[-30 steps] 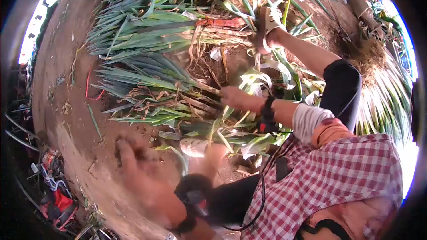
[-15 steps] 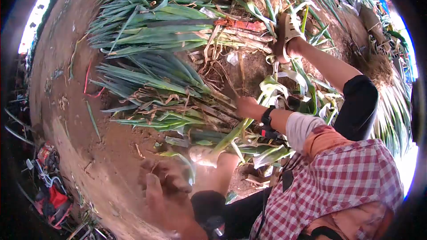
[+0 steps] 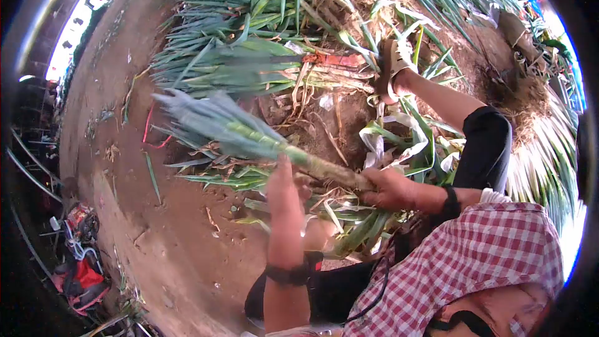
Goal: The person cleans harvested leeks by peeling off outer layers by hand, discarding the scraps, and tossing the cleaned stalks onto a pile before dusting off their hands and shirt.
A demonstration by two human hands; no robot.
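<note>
A leafy green onion stalk (image 3: 249, 134) is lifted at a slant above the pile, its leaves blurred toward the upper left. My right hand (image 3: 390, 188) is closed round its pale root end. Farther along, my left hand (image 3: 288, 181) is at the middle of the stalk, thumb against it and the other fingers partly hidden below. More green onions (image 3: 231, 178) lie on the soil just beneath. Beyond them rests a bundle (image 3: 249, 65) with a red-orange band (image 3: 334, 60) round its stems.
My sandalled foot (image 3: 394, 72) is beside the banded bundle. Peeled leaves (image 3: 405, 140) litter the ground near my legs. Another onion pile (image 3: 543, 156) lies at the right. Red string (image 3: 148, 126) is on the soil (image 3: 162, 237), and a red and black item (image 3: 84, 281) sits lower left.
My right hand has raised the stalk from the pile toward me. My left hand, open and low over the soil before, has moved up to the stalk and closed on it.
</note>
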